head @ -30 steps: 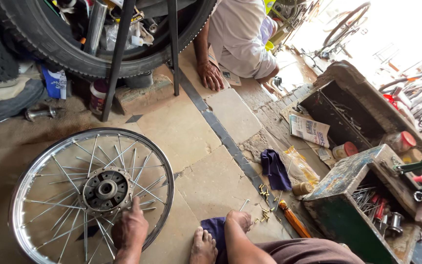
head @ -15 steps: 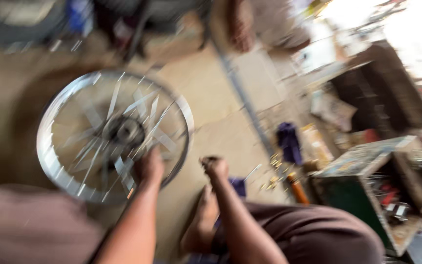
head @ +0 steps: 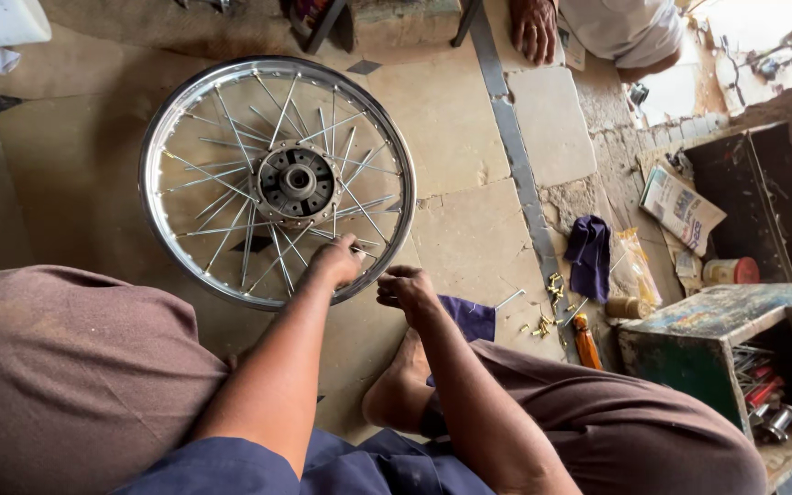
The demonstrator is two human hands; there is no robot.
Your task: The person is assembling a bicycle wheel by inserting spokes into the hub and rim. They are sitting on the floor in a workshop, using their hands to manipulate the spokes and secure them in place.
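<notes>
1. The spoked wheel [head: 277, 179] lies flat on the stone floor [head: 469, 128], hub [head: 297, 182] facing up, right in front of the seated person's knees.
2. The left hand [head: 336, 261] is on the near side of the wheel, fingers curled and pinched around the spokes close to the rim. It looks like it's gripping a spoke end, though the exact bit between the fingers is too small to make out.
3. The right hand [head: 405, 289] hovers just off the rim's near right edge, fingers loosely curled in. Can't tell if there's anything in it.
4. Just right of that hand there's a dark blue cloth [head: 469, 316] on the floor, partly under the person's leg, and a bare foot [head: 396, 390] tucked below.
5. Further right: a scatter of small brass nipples [head: 547, 307], an orange-handled screwdriver [head: 587, 341], another dark purple rag [head: 590, 257] and a green wooden toolbox [head: 698, 353].
6. At the top edge another person's hand [head: 533, 27] rests on the floor, well away from the wheel.
</notes>
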